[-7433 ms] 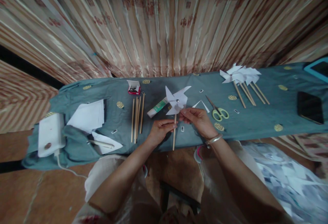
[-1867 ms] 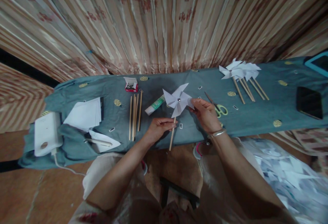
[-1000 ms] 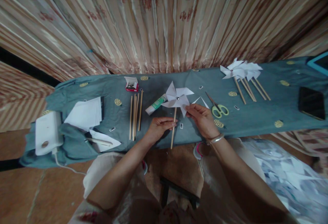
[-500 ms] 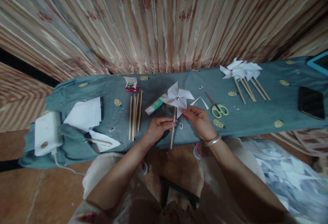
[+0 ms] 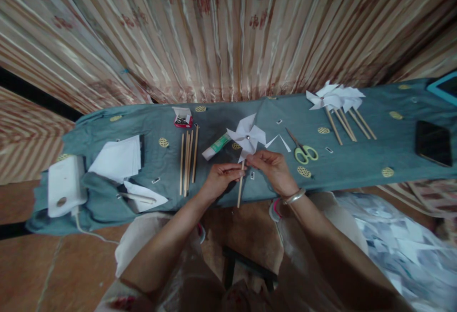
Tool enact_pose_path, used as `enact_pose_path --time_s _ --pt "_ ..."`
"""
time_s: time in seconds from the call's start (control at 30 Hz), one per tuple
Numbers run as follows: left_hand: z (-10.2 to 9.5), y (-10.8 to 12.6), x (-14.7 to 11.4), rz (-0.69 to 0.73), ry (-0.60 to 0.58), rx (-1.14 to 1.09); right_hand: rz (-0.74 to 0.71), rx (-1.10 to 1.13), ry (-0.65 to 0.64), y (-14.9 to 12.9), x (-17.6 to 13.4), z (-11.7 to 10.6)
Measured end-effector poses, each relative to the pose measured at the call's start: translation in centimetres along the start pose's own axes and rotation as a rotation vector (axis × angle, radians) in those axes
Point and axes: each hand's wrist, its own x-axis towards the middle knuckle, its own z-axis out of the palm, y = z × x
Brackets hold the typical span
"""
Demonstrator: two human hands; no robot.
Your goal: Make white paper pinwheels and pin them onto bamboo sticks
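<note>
A white paper pinwheel (image 5: 254,137) with a shiny pin at its centre stands upright on a thin wooden stick (image 5: 240,193). My left hand (image 5: 223,179) is closed, pinching that stick between thumb and fingers below the blades. Just to the right, my right hand (image 5: 270,168) has thumb and forefinger together at the lower blade, close to the stick; the fingertips partly hide the contact. A green and white glue tube (image 5: 217,147) lies behind the left hand. Thin white paper strips (image 5: 284,143) and green-handled scissors (image 5: 305,154) lie beyond the right hand.
Several loose sticks (image 5: 187,164) and a red box of pins (image 5: 183,121) lie left of centre. Farther left are stacked paper sheets (image 5: 116,157) and a white corded device (image 5: 66,186). Several pinwheels (image 5: 332,98) and a black phone (image 5: 433,143) lie on the right of the cloth-covered table (image 5: 357,164).
The pinwheel's blades have turned about the pin, so one now points down along the stick. My right hand has moved slightly left, toward the stick. My left hand has stayed put.
</note>
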Motion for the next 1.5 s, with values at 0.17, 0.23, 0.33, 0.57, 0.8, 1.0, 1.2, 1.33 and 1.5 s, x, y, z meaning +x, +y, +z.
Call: enact_pose_path --time_s 0.17,0.23,0.33,0.57,0.8,1.0,1.2,1.33,1.5 --pt "0.0 0.1 -0.1 0.003 -0.002 0.025 -0.056 -0.090 0.025 -0.3 0.0 -1.4" --pt "0.0 0.1 -0.2 0.001 -0.007 0.027 -0.102 -0.100 0.092 -0.4 0.3 -2.4" --pt "0.0 0.2 -0.2 0.003 -0.016 0.021 -0.177 -0.112 0.259 -0.5 0.8 -3.6" --pt "-0.1 0.2 -0.2 0.019 -0.052 0.064 -0.182 -0.144 0.347 0.0 2.0 -4.2" --pt "-0.1 0.2 -0.2 0.013 -0.047 0.055 -0.157 -0.013 0.265 -0.2 1.9 -3.3" --pt "0.1 0.3 -0.2 0.016 -0.011 0.007 -0.085 0.059 0.223 -0.2 1.0 -2.3" --pt "0.3 0.6 -0.4 0.013 -0.007 -0.007 -0.044 0.091 0.171 -0.1 0.3 -1.8" --pt "0.3 0.6 -0.4 0.018 -0.008 -0.013 -0.024 0.097 0.146 -0.3 0.0 -1.4" --pt "0.3 0.4 -0.4 0.025 -0.010 -0.013 -0.005 0.085 0.119 0.0 -0.3 -1.1"
